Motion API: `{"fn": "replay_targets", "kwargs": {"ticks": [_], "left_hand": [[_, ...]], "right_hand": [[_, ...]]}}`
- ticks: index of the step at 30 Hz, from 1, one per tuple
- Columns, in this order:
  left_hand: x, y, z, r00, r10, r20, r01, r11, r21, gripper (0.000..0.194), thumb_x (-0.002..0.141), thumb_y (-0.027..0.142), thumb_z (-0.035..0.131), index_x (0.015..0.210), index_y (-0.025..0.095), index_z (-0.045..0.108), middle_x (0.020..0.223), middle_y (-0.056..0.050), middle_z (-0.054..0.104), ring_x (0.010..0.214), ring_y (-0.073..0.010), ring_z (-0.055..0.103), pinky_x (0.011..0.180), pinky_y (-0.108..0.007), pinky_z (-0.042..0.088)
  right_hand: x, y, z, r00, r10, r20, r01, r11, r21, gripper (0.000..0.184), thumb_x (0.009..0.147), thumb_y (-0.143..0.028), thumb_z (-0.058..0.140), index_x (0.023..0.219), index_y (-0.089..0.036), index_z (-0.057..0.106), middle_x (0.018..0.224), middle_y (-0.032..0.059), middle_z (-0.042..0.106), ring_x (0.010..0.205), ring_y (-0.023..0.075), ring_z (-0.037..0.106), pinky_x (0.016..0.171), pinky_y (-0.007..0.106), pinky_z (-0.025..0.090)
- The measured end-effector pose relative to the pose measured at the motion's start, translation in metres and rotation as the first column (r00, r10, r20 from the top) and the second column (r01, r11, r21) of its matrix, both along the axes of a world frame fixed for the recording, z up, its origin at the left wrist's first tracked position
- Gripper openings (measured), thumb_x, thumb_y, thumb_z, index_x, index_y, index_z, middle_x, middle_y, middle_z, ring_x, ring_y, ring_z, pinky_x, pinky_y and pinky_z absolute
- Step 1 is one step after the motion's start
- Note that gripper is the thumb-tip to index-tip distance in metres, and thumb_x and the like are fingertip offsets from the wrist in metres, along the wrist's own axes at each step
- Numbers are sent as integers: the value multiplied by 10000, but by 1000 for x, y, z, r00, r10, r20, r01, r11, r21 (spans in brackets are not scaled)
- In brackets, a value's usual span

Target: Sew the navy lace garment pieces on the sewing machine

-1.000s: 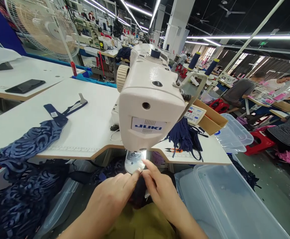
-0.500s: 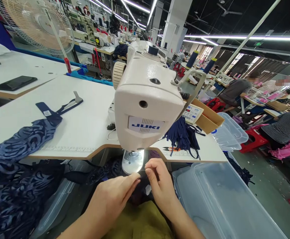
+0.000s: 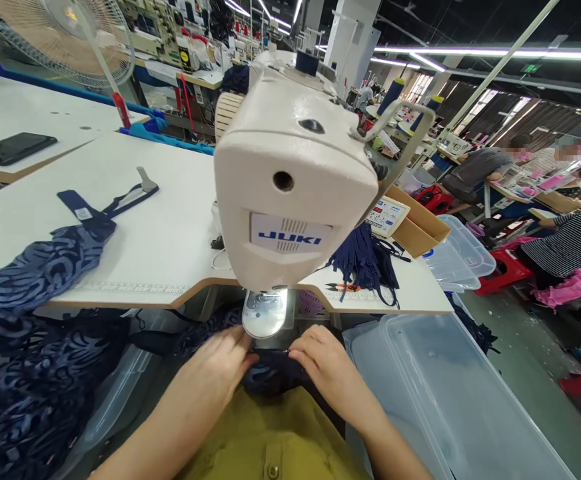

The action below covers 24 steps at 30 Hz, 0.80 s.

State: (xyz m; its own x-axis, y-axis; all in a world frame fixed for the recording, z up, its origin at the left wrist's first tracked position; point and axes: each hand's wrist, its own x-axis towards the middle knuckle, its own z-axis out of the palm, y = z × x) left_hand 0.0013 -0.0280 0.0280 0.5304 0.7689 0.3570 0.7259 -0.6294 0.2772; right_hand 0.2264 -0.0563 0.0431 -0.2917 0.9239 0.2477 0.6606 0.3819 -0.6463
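Note:
Below the lit bed (image 3: 264, 317) of the white sewing machine (image 3: 290, 193), a navy patterned bra (image 3: 270, 373) stretches between my two hands. My left hand (image 3: 223, 357) pinches its upper edge at the left, just under the bed's rim. At the right end, my right hand (image 3: 318, 350) grips the same edge between thumb and fingers. The held edge runs roughly level, and the lower cloth hangs over my lap. Its ends are partly hidden by my fingers. Nothing I can make out lies on the bed.
More navy patterned bras (image 3: 45, 260) spill over the table's left edge. Navy straps (image 3: 360, 260) and orange thread snips (image 3: 343, 288) lie at the right. A clear plastic bin (image 3: 445, 393) stands at my right, a fan (image 3: 65, 40) at far left. People sit at machines beyond.
My hands have moved apart, the left one leftward, and the bra's edge now shows taut between them. The view has tilted down slightly.

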Motion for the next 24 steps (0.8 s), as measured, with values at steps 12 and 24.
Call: {"fn": "replay_targets", "kwargs": {"ticks": [12,24], "left_hand": [[32,-4,-19,767,269,582,307,643,-702,292,845,462,593,887,178,645,875,-18,664,826,-167,614,752,-250,497],[31,-13,-4,927,94,363,164,768,-619,205,897,332,478,785,202,590,770,21,592,718,-134,518,651,-250,390]], "right_hand": [[-27,5,-46,434,-335,-837,-193,873,-449,194,767,-394,735,759,-201,737,748,-14,546,685,106,489,651,231,390],[-20,5,-34,678,-197,-709,-170,895,-411,185,769,-379,720,862,-220,721,825,0,620,737,139,554,708,260,438]]}}
